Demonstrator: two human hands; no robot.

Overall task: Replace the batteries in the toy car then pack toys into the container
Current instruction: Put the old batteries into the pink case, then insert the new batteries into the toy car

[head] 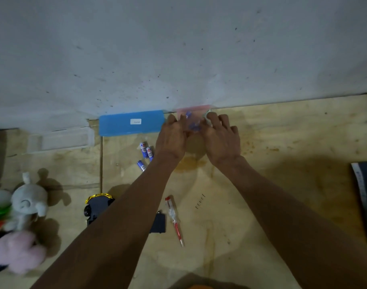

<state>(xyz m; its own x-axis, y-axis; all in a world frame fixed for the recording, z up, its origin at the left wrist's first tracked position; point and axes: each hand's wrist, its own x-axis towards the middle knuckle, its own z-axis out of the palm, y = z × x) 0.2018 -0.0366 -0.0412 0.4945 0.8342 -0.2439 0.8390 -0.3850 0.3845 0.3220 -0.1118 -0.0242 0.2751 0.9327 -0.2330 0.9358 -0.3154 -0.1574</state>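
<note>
both hands, left hand and right hand, pinch small clear bag of batteries. pull top apart slowly, keep bag upright, no spill.

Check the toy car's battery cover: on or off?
Off. The dark cover lies on the table beside the car, next to the screwdriver.

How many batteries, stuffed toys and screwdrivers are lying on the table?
Loose batteries: 3
Stuffed toys: 2 clear, white and pink; others at the left edge are cut off
Screwdrivers: 1
Total: 6
</note>
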